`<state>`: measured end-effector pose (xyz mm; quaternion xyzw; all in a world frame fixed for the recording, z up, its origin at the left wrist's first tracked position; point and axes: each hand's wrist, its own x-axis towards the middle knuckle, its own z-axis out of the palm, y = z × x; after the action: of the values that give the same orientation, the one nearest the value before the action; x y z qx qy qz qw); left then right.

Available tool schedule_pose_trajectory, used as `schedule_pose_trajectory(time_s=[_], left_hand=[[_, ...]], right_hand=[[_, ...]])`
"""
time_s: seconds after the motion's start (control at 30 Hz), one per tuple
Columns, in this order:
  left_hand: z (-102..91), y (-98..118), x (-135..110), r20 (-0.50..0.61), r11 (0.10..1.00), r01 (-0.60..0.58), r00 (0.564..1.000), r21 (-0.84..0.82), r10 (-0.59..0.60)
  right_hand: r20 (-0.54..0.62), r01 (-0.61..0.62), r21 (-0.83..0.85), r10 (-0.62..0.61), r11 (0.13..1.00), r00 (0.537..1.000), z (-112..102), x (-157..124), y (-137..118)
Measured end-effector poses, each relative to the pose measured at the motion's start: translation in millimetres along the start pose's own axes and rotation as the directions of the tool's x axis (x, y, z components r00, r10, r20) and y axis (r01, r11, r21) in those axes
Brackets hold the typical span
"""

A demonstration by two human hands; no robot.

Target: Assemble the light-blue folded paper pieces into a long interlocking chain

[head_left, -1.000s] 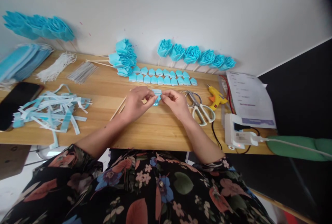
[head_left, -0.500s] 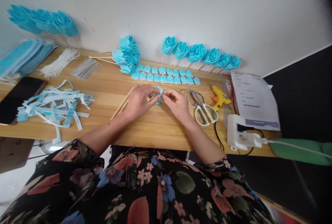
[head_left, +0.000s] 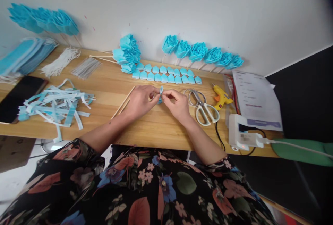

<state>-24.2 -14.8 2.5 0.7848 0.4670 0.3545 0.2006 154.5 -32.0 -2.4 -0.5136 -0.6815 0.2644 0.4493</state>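
My left hand (head_left: 140,100) and my right hand (head_left: 176,102) meet above the middle of the wooden table (head_left: 156,127). Both pinch one small light-blue fabric piece (head_left: 161,91), which stands folded and narrow between the fingertips. Two thin wooden sticks (head_left: 124,102) lie on the table just left of my left hand. Behind the hands, several folded blue petals (head_left: 166,74) lie in two rows.
White-handled scissors (head_left: 204,108) and a yellow glue gun (head_left: 220,96) lie right of my right hand. Blue fabric roses (head_left: 201,52) lean on the wall. Cut strips (head_left: 56,105), a phone (head_left: 17,96), masks (head_left: 23,56), white elastic loops (head_left: 61,62), a power strip (head_left: 240,134) and a paper sheet (head_left: 256,100) are around.
The blue piece, held flat and wide a second ago, is now folded into a narrow upright shape between the fingertips. The hands stayed in place.
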Motion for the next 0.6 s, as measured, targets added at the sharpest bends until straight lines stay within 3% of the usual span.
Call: schedule_pose_trajectory(time_s=[0.6], left_hand=[[0.9, -0.6, -1.5, 0.000, 0.997, -0.050, 0.999, -0.064, 0.050]], right_hand=[[-0.015, 0.039, 0.050, -0.038, 0.998, 0.999, -0.1, 1.0, 2.2]])
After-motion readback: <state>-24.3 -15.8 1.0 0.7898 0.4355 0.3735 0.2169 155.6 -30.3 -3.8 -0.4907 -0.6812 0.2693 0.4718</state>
